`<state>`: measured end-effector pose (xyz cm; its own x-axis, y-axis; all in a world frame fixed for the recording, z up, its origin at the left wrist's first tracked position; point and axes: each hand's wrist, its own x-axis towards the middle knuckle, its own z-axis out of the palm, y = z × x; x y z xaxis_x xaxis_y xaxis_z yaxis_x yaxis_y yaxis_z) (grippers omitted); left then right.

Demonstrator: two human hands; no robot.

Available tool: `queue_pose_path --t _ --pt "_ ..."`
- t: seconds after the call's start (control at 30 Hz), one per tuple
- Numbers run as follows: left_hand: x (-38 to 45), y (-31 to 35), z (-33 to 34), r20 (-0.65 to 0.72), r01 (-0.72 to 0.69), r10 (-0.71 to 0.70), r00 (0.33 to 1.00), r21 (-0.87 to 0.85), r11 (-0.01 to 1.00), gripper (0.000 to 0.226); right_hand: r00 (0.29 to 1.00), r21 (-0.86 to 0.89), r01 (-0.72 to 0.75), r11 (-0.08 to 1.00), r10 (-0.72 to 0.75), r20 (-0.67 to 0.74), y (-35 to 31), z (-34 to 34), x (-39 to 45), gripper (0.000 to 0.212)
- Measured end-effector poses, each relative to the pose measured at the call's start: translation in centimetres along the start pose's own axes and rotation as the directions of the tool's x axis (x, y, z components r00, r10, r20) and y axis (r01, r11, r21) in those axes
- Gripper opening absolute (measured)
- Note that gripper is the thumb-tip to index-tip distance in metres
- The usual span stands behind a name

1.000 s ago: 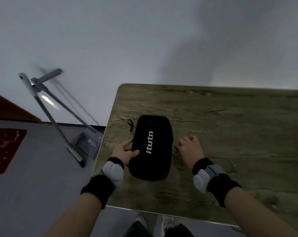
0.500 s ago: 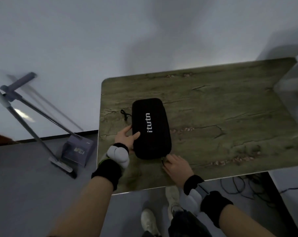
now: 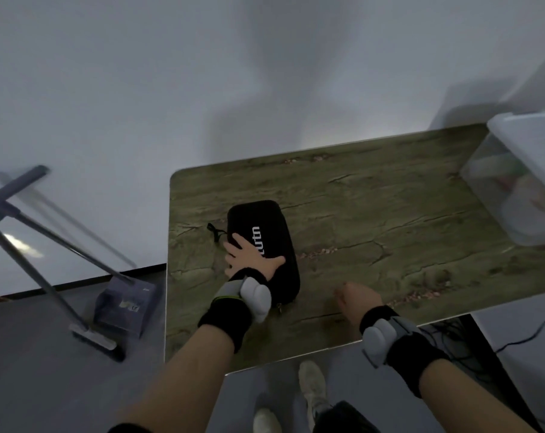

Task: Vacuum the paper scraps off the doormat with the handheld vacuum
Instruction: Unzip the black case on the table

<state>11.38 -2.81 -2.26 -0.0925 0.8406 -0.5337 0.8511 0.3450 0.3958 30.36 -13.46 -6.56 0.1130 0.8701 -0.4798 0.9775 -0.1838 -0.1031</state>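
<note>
black case (image 3: pixel 275 242) under left hand (image 3: pixel 249 260) | right hand (image 3: pixel 357 300) just beside

Black case (image 3: pixel 265 245) (white lettering); olive wood-grain table (image 3: pixel 374 214); grey floor (image 3: pixel 30 370); black-and-grey wristbands (image 3: pixel 233 310).

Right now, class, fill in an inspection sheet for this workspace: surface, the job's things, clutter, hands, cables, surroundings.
Surface: wood-grain table, near edge free of items.
Job's things: black zipped case flat on the table; vacuum, doormat and scraps not seen.
Clutter: clear lidded bin at the table's right end.
Hands: left hand flat on the case; right hand closed, on the table beside the case.
Cables: dark wires on the floor under the table's right side.
Surroundings: broom and dustpan against the white wall, grey floor.
</note>
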Motion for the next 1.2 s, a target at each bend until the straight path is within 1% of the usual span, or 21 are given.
queue_pose_path --t 0.07,0.13,0.23,0.3,0.37,0.47,0.53,0.57,0.6,0.67,0.7,0.77,0.83,0.9,1.07,1.2 --pt "0.0 1.8 0.7 0.015 0.085 -0.085 0.996 0.017 0.996 0.135 0.992 0.049 -0.040 0.998 0.034 0.119 0.9 -0.5 0.2 0.035" --pt "0.2 2.9 1.3 0.002 0.132 -0.132 0.991 0.040 0.990 0.142 0.977 0.076 -0.072 0.995 0.055 0.206 1.8 -0.3 0.6 0.040" --pt "0.8 3.0 1.3 -0.011 0.163 -0.163 0.987 0.046 0.986 0.144 0.969 0.171 -0.136 0.976 0.095 0.227 2.7 0.7 1.2 0.033" --pt "1.0 2.7 1.0 -0.029 0.170 -0.169 0.985 0.036 0.985 0.146 0.967 0.239 -0.143 0.961 0.084 0.239 2.6 1.6 1.5 0.035" --pt "1.0 2.3 0.6 -0.036 0.164 -0.163 0.986 0.009 0.986 0.145 0.967 0.349 -0.151 0.925 0.066 0.245 1.9 2.2 1.7 0.036" --pt "1.0 1.8 0.0 -0.046 0.183 -0.188 0.981 -0.092 0.979 0.143 0.980 0.565 -0.127 0.815 0.014 0.200 -0.2 2.4 1.7 0.030" --pt "1.1 1.6 -0.4 -0.036 0.201 -0.211 0.977 -0.182 0.962 0.143 0.980 0.707 -0.116 0.697 -0.034 0.194 -2.0 2.3 1.6 0.028" --pt "1.1 1.5 -0.5 -0.031 0.220 -0.233 0.972 -0.230 0.948 0.143 0.980 0.765 -0.121 0.632 -0.047 0.194 -2.9 2.4 1.4 0.031" --pt "1.1 1.5 -0.5 -0.029 0.242 -0.259 0.965 -0.274 0.931 0.143 0.982 0.804 -0.128 0.580 -0.041 0.185 -3.6 2.5 1.4 0.036" --pt "0.8 1.5 -0.5 -0.018 0.282 -0.307 0.951 -0.346 0.895 0.142 0.993 0.839 -0.108 0.533 0.020 0.115 -5.0 2.6 1.4 0.037" --pt "0.7 1.6 -0.5 -0.007 0.293 -0.318 0.948 -0.370 0.882 0.141 0.996 0.833 -0.089 0.545 0.068 0.062 -5.5 2.5 1.6 0.034" --pt "0.4 1.6 -0.4 0.010 0.301 -0.323 0.946 -0.390 0.870 0.140 0.990 0.760 -0.078 0.645 0.138 -0.015 -6.1 2.1 1.7 0.027" --pt "0.3 1.7 -0.5 0.016 0.307 -0.328 0.945 -0.396 0.866 0.141 0.990 0.611 -0.080 0.788 0.134 -0.043 -6.5 1.6 1.8 0.024" --pt "0.3 1.8 -0.3 0.014 0.313 -0.334 0.942 -0.389 0.867 0.142 0.993 0.459 -0.056 0.887 0.098 -0.068 -6.9 1.4 1.7 0.024" --pt "0.2 2.2 -0.3 0.002 0.319 -0.341 0.940 -0.359 0.877 0.140 0.990 0.272 0.035 0.962 0.004 -0.140 -7.0 2.2 1.6 0.019" --pt "0.3 2.1 0.1 -0.007 0.304 -0.328 0.945 -0.357 0.883 0.139 0.986 0.140 0.110 0.984 -0.090 -0.142 -7.3 3.2 1.4 0.030"
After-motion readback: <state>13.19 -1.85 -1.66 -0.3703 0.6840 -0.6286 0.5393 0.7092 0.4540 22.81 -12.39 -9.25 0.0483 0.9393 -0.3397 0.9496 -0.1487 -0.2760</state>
